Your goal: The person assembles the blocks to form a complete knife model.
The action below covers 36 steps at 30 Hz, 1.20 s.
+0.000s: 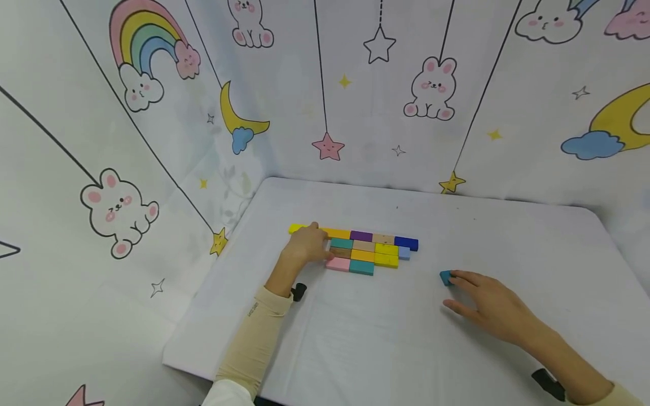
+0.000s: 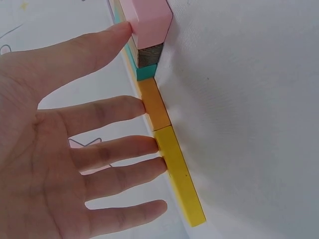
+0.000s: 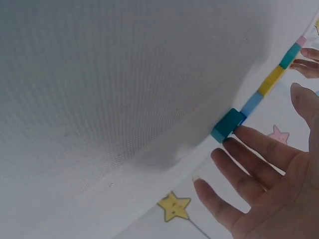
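Note:
My left hand (image 1: 306, 245) reaches over the left end of several coloured wooden blocks laid flat in rows. In the left wrist view its fingers are straight and spread. The thumb tip is at a pink block (image 2: 152, 22), the index fingertip at an orange block (image 2: 155, 107), and two more fingertips are at a long yellow block (image 2: 182, 181). To the right of the rows, my right hand (image 1: 495, 304) has its fingertips against a single teal block (image 1: 445, 278). Those fingers are extended, with the thumb held apart from the block (image 3: 228, 124).
The back row ends in a dark blue block (image 1: 406, 243), with a light blue block (image 1: 404, 254) just below it. The front row holds a teal block (image 1: 361, 267). A white cloth covers the table (image 1: 386, 338), and a printed curtain (image 1: 355, 113) hangs behind it.

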### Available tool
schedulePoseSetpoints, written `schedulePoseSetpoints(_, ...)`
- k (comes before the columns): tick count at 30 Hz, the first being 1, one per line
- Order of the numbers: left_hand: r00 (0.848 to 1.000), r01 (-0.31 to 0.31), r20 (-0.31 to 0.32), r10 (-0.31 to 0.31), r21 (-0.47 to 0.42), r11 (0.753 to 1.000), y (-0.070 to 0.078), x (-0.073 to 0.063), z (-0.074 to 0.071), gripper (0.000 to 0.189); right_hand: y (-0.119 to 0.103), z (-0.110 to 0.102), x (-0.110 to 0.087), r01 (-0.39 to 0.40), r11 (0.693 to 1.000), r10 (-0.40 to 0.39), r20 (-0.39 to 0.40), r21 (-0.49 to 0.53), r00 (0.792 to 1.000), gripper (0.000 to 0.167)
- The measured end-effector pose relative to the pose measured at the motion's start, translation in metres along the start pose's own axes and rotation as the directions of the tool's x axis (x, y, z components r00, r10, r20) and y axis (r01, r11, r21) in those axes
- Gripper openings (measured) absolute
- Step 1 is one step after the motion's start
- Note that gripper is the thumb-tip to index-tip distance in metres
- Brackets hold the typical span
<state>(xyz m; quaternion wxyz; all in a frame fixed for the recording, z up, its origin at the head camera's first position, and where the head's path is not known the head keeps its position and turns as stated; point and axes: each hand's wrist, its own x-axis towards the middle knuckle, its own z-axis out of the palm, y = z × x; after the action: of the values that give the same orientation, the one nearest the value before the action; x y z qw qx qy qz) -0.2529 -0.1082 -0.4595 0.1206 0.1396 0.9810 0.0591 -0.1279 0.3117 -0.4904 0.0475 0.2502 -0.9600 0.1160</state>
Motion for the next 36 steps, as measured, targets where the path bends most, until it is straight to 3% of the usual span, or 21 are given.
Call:
schedulePoseSetpoints(8,1.0,0.009,0.005,-0.009,0.005,1.0,-0.002,-0.002,0.001,0.06,0.001,0.007,0.0,0.035,0.999,-0.035,0.0,0.034,0.999,0.065)
schedulePoseSetpoints(27,0.999,-0.031,-0.022,0.031,0.016,0.999,-0.009,-0.006,0.012,0.067,-0.015,0.018,0.014,0.075,0.997,-0.075,0.032,0.007,0.997,0.068)
schedulePoseSetpoints(36,0.999,-0.012,-0.041,0.013,0.013,1.0,-0.008,-0.008,0.017,0.069,-0.03,0.019,0.024,0.062,0.998,-0.063,0.084,0.019,0.995,0.07)
